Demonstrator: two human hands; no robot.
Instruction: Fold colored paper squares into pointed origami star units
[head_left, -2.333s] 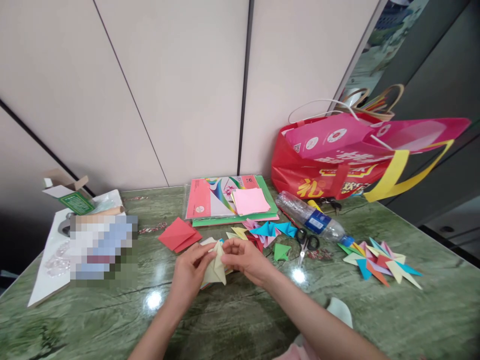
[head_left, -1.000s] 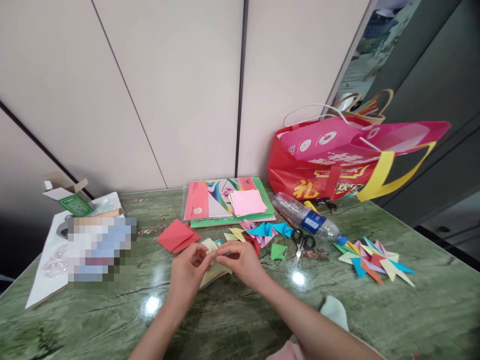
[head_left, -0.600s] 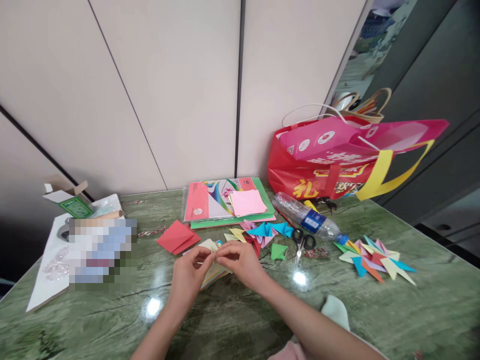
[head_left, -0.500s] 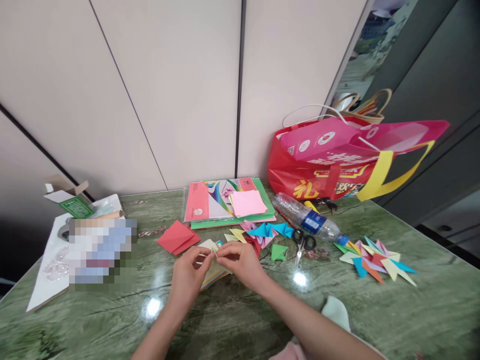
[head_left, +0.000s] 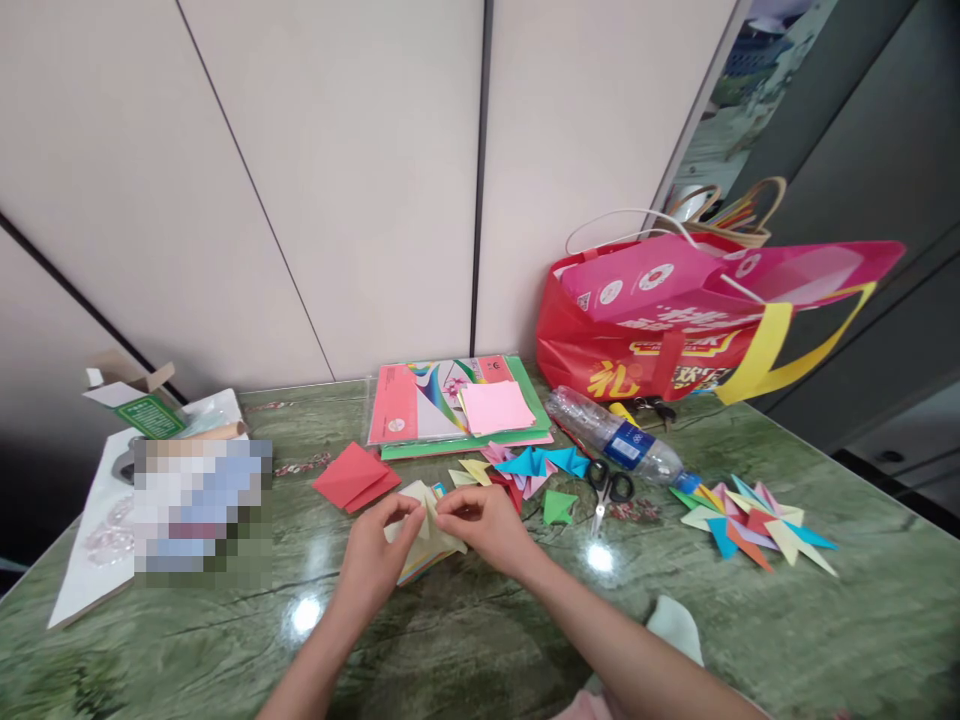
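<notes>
A pale cream folded paper (head_left: pixel 428 518) stands creased up between my two hands. My left hand (head_left: pixel 386 535) pinches its left side with thumb and fingertips. On the other side my right hand (head_left: pixel 484 522) has its fingers closed at the paper's right edge. Under the paper lies a stack of coloured paper sheets (head_left: pixel 420 565), partly covered by my hands. Left of them rests a red folded paper (head_left: pixel 355 478). Just beyond my right hand are blue folded pieces (head_left: pixel 541 461), a green folded piece (head_left: pixel 558 507) and black-handled scissors (head_left: pixel 600 497).
A paper pack (head_left: pixel 420 405) with pink square sheets (head_left: pixel 499 408) lies against the wall. To the right are a plastic bottle (head_left: pixel 626 440), a red gift bag (head_left: pixel 637 340) and a multicoloured paper star (head_left: pixel 757 522). A white board (head_left: pixel 79 560) and green box (head_left: pixel 150 412) occupy the left.
The cream paper has spread open more between my hands, showing a raised central fold. My fingertips have moved slightly apart; the other items stay in place.
</notes>
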